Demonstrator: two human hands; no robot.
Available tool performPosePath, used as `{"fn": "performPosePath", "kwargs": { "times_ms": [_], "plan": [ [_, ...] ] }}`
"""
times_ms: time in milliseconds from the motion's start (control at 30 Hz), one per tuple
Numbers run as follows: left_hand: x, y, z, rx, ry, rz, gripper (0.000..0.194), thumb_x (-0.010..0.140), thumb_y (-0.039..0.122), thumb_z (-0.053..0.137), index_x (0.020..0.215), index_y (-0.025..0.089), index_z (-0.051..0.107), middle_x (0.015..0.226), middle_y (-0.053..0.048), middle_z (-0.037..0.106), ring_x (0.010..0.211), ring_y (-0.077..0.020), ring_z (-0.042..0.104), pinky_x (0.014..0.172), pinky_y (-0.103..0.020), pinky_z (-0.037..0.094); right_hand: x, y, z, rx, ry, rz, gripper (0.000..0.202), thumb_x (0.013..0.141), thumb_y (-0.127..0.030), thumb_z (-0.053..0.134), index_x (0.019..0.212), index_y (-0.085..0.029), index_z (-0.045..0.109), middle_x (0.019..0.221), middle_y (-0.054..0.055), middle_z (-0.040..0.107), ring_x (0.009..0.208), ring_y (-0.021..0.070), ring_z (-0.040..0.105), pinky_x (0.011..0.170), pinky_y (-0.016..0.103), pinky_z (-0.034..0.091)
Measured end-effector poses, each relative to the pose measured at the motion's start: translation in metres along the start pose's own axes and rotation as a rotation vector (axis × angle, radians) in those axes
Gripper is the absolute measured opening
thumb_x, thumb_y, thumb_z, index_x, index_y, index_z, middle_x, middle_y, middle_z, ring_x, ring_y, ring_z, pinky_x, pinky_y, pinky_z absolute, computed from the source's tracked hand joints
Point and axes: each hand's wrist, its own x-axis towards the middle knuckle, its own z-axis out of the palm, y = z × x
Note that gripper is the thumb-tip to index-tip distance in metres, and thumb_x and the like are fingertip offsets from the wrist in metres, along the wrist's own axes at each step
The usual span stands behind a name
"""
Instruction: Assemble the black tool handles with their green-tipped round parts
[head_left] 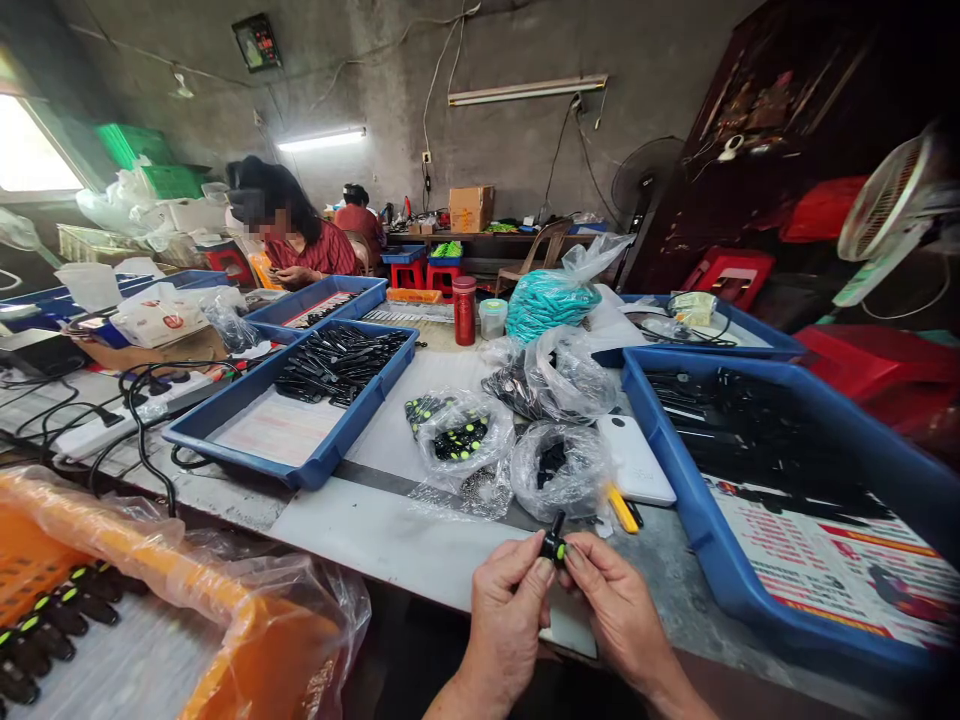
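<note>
**Small black part in both hands, fingertip work over the table's near edge**

- Worktable [675, 585]: runs across the view, near edge just behind the hands.
- Right blue tray [694, 500]: long black pieces at its far end, printed paper at the near end.
- Orange crate [225, 605]: low on the left, plastic over its rim, row of dark pieces [45, 630] with green dots inside.
- Left blue tray [304, 472]: heap of black pieces at the far end, pale paper showing nearer.
- Open clear bags: one with green-dotted pieces [459, 440], beside it one with plain black pieces [552, 462]. Both within easy reach.
- Left hand [510, 605]: thumb and forefinger closed on the part, other fingers curled in.
- Right hand [622, 600]: thumb and fingertips closed in from the other side, by the green dot.
- Yellow-handled tool [622, 508]: on the table beyond the right hand, untouched.
- Small black part [553, 545]: between the fingertips, narrow end up, green dot [561, 552] facing the head camera.

Step, my read: close two-handed handling of one part. Can't tell if it's being pressed, turned or checked. Any move from here calls for a firm left pinch and light right fingertips; small part, easy to drop.
</note>
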Motion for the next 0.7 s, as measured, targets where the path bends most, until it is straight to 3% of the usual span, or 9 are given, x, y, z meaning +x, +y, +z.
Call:
{"fn": "performPosePath", "kwargs": {
  "times_ms": [133,233,367,533,600,700],
  "plan": [
    [0.000,0.000,-0.001,0.007,0.004,0.017,0.028,0.075,0.034,0.055,0.094,0.018,0.066,0.071,0.000,0.046,0.040,-0.0020,0.037,0.038,-0.017,0.028,0.000,0.005,-0.002,0.105,-0.039,0.057,0.034,0.077,-0.048,0.055,0.067,-0.016,0.055,0.056,-0.002,0.045,0.051,0.0117,0.037,0.047,0.020,0.032],
    [0.001,-0.001,-0.002,0.009,0.029,0.020,0.030,0.074,0.036,0.057,0.095,0.018,0.066,0.070,0.000,0.046,0.039,-0.0020,0.037,0.037,-0.017,0.028,0.005,0.007,-0.009,0.049,-0.031,0.080,0.034,0.080,-0.047,0.050,0.065,-0.016,0.050,0.054,-0.003,0.042,0.048,0.0107,0.034,0.044,0.020,0.029],
    [0.003,-0.002,-0.005,-0.001,0.050,-0.002,0.031,0.072,0.036,0.058,0.096,0.017,0.066,0.068,0.001,0.044,0.039,-0.0019,0.037,0.037,-0.017,0.027,0.013,0.002,-0.021,-0.449,-0.090,0.031,0.032,0.081,-0.039,0.042,0.055,-0.019,0.041,0.048,-0.004,0.038,0.046,0.0121,0.036,0.043,0.022,0.025],
    [0.001,-0.003,-0.006,0.004,0.050,-0.001,0.030,0.072,0.035,0.058,0.095,0.017,0.066,0.066,0.002,0.043,0.039,-0.0023,0.037,0.037,-0.017,0.027,0.019,-0.005,-0.027,-1.180,-0.269,-0.011,0.024,0.080,-0.019,0.038,0.058,-0.019,0.047,0.055,0.002,0.056,0.054,0.0196,0.053,0.048,0.026,0.028],
    [0.001,-0.003,-0.006,0.004,0.053,-0.002,0.030,0.072,0.034,0.058,0.095,0.017,0.066,0.066,0.002,0.043,0.039,-0.0024,0.038,0.037,-0.017,0.028,0.021,-0.006,-0.029,-1.327,-0.285,0.005,0.021,0.081,-0.017,0.041,0.062,-0.018,0.051,0.060,0.005,0.060,0.059,0.0222,0.057,0.049,0.027,0.031],
    [0.001,-0.002,-0.007,0.006,0.054,-0.008,0.029,0.072,0.033,0.058,0.095,0.017,0.066,0.066,0.002,0.043,0.039,-0.0025,0.038,0.037,-0.017,0.028,0.023,-0.007,-0.033,-1.360,-0.301,-0.043,0.019,0.083,-0.018,0.044,0.068,-0.017,0.056,0.065,0.005,0.062,0.064,0.0217,0.059,0.054,0.027,0.036]
  ]
}}
